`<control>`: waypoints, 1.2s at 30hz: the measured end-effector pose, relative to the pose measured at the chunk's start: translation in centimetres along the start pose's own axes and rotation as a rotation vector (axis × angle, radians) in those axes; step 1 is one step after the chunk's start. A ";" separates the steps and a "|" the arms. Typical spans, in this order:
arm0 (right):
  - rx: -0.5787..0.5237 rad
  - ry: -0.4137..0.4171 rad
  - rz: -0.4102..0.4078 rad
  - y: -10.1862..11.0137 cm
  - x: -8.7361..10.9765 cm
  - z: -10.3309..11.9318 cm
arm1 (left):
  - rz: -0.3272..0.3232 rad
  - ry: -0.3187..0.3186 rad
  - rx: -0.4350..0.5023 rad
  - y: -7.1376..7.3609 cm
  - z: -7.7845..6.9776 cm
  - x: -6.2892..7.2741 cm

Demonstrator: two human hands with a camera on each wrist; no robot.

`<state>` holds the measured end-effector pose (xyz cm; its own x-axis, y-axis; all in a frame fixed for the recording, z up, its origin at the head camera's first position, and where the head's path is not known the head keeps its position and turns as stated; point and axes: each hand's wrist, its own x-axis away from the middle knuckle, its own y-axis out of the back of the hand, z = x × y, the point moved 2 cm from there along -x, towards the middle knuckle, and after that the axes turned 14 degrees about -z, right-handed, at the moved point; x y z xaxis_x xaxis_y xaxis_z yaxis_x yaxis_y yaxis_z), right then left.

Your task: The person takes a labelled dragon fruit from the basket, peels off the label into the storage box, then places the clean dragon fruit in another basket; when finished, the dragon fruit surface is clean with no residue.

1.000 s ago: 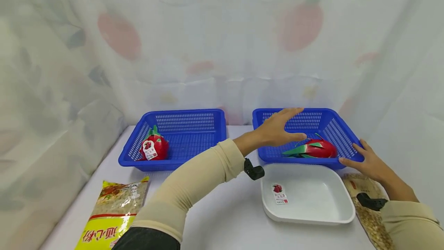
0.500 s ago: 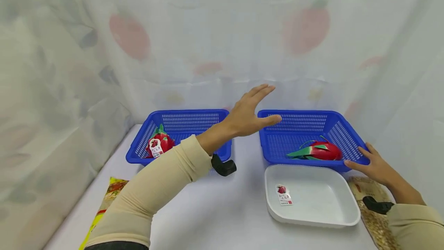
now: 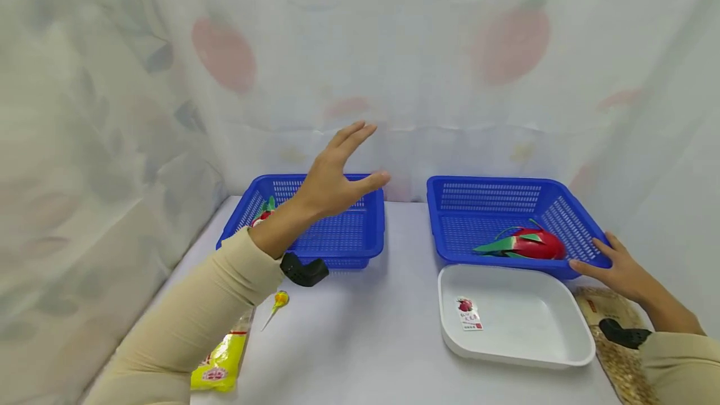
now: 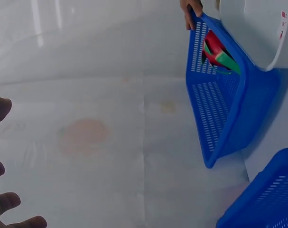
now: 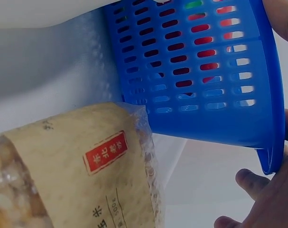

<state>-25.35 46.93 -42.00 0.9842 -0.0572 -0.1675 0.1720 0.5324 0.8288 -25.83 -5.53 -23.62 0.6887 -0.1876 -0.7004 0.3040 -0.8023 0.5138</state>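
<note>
Gripping the right blue basket (image 3: 486,197) just beyond the white tray (image 3: 523,324), the right hand (image 3: 627,274) had thumb and fingers at its near outer corner. The left hand (image 3: 332,181), fingers spread and empty, hovered near the left basket (image 3: 351,230). One red dragon fruit (image 3: 541,246) lay inside the right blue basket.

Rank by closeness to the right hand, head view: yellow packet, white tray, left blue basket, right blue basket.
1. Right blue basket: touching the right hand.
2. White tray: to its left.
3. Left blue basket: farther left, at the back.
4. Yellow packet: far left, near side.
</note>
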 end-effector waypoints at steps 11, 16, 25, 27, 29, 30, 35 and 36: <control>0.007 -0.010 0.008 0.2 0.0 -0.3 | -0.106 0.061 -0.078 3.8 3.0 2.7; 0.000 -0.002 0.006 0.2 -0.1 -0.3 | -0.148 0.094 -0.094 4.9 5.1 4.2; -0.008 -0.007 0.006 0.0 -0.1 -0.3 | -0.198 0.187 -0.159 6.8 8.9 6.8; -0.009 -0.004 0.003 0.0 -0.1 -0.3 | -0.212 0.183 -0.175 7.2 9.6 7.4; -0.005 -0.009 0.000 0.0 -0.1 -0.4 | -0.222 0.182 -0.186 7.5 10.3 8.0; -0.002 -0.011 -0.003 -0.1 0.0 -0.4 | -0.227 0.186 -0.191 7.6 10.7 8.3; 0.004 -0.014 -0.008 -0.2 0.1 -0.5 | -0.245 0.254 -0.231 8.4 13.1 9.9; 0.003 -0.013 -0.008 -0.2 0.1 -0.5 | -0.245 0.271 -0.236 8.5 13.5 10.2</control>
<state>-25.33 47.27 -42.45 0.9832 -0.0727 -0.1675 0.1803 0.5294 0.8290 -25.10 -21.93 -33.11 0.7160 0.1727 -0.6764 0.6000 -0.6474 0.4699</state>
